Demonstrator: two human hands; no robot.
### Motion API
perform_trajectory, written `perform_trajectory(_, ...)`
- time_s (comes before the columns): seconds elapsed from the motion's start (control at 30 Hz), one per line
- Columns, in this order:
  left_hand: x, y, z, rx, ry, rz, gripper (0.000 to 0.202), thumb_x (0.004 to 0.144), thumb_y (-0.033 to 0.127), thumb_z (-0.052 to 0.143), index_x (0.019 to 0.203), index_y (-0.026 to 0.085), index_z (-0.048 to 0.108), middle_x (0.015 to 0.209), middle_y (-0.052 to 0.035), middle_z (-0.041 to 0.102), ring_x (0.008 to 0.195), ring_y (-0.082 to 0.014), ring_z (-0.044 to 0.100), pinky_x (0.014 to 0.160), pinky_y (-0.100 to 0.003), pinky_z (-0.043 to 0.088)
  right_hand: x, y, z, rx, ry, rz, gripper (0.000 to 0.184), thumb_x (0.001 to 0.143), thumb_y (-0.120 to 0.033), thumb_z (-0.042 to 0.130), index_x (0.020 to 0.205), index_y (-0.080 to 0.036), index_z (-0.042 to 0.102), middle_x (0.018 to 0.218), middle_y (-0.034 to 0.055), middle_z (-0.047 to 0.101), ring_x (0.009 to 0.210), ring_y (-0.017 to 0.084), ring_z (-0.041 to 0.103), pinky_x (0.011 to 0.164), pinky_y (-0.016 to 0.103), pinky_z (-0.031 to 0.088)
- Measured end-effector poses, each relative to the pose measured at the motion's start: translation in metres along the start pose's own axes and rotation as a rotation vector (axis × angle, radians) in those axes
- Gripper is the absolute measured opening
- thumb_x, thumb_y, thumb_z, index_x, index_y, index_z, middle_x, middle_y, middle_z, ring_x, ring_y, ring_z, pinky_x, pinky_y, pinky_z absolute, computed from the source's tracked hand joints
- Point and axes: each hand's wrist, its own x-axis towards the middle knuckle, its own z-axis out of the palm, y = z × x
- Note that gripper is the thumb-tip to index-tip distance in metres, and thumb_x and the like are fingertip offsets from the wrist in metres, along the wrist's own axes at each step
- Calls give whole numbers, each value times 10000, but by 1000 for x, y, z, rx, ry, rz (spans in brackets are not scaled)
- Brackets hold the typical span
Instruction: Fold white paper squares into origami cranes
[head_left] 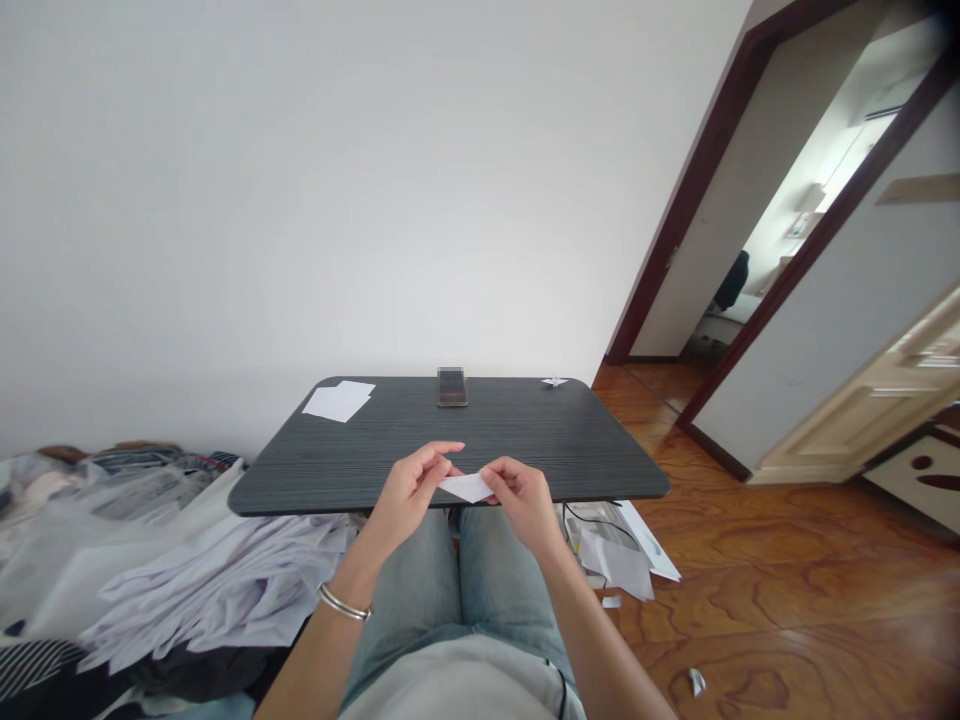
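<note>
Pale shirt and jeans lie nearest; beyond, the left hand (silver bangle above its wrist) and right hand pinch white paper by opposite ends, at the near edge of the dark table.

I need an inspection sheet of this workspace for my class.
Surface: dark tabletop before a white wall.
Work pieces: folded white paper at the near edge; white sheets, far left.
Clutter: phone, far middle; small paper piece, far right; cloth heap left of the tabletop.
Hands: left hand and right hand hold the folded white paper.
Cables: dark cable low on the right, near loose papers.
Surroundings: wooden floor and dark door frame, right.
</note>
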Motion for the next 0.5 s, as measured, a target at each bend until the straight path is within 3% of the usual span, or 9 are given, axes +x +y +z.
perform_trajectory(0.2,-3,6,2,41,-116,113,186,696,230,692,873,173,701,872,-72,675,829,-196,617,735,-267,475,7,-12,-6,121,72,27,231,695,-387,681,746,-163,654,628,16,639,514,124,555,477,230,483)
perform_trajectory(0.33,-2,5,6,69,27,159,54,717,210,670,728,171,706,750,-59,676,722,-175,618,677,-257,475,6,-14,-7,230,105,-31,234,714,-392,669,797,-179,621,615,-3,620,492,107,550,456,214,473)
perform_trajectory(0.5,-4,6,13,94,244,216,51,712,220,680,686,183,703,693,-42,677,664,-168,617,645,-258,464,-3,-16,-4,339,7,-82,328,680,-369,711,958,-222,619,772,13,641,554,136,635,405,203,456)
